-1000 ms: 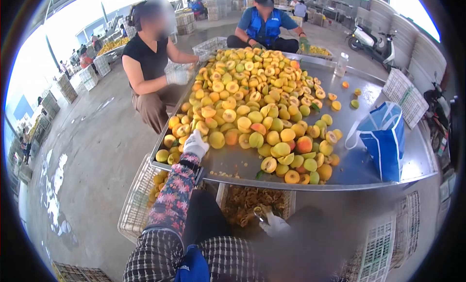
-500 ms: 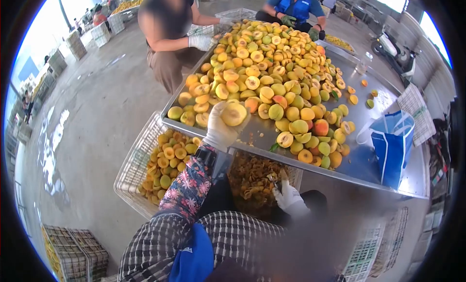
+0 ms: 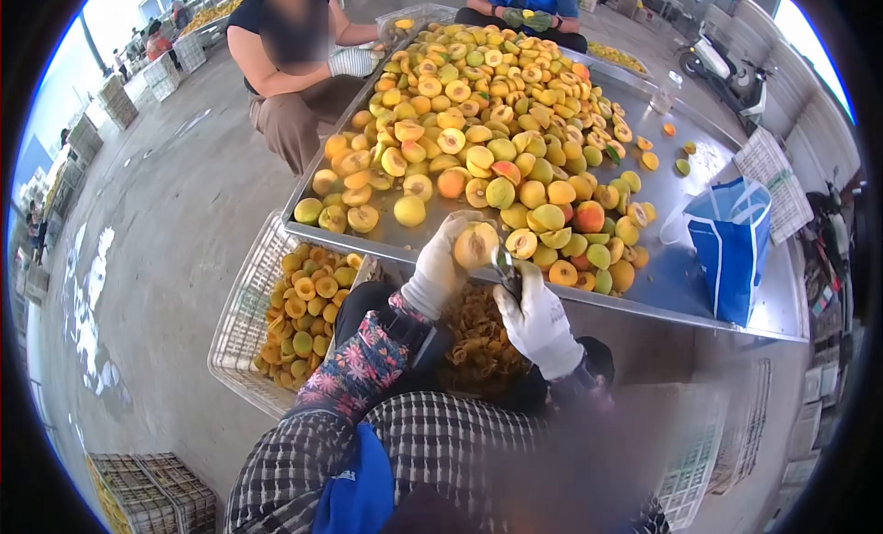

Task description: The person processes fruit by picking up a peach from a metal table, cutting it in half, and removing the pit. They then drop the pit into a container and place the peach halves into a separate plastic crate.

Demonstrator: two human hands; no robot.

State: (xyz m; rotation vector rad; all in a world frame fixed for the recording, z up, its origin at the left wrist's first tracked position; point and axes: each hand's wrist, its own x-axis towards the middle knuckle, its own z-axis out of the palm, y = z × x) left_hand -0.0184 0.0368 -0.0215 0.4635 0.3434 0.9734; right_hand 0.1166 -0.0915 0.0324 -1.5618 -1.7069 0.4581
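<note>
My left hand (image 3: pixel 437 269), in a white glove, is closed around a halved yellow peach (image 3: pixel 474 245) with its cut face showing. In my white-gloved right hand (image 3: pixel 540 324) is a small metal pitting tool (image 3: pixel 505 269), its tip beside the right edge of that half. Both hands are at the near edge of the metal table (image 3: pixel 635 306). A large heap of halved peaches (image 3: pixel 501 148) covers much of the table beyond them. Below my hands, brown peach scraps (image 3: pixel 486 336) fill a container, partly hidden by my arms.
A white plastic crate (image 3: pixel 241 299) of peach halves stands left of my legs. On the table's right are a blue bag (image 3: pixel 731 249) and a clear bottle (image 3: pixel 666 92). Two co-workers sit across the heap, one with a striped glove (image 3: pixel 351 62). Stacked crates (image 3: pixel 152 493) stand at lower left.
My left hand has come down and right with the peach half. My right hand has risen from the scraps, bringing the pitting tool to the fruit. The view has shifted slightly.
</note>
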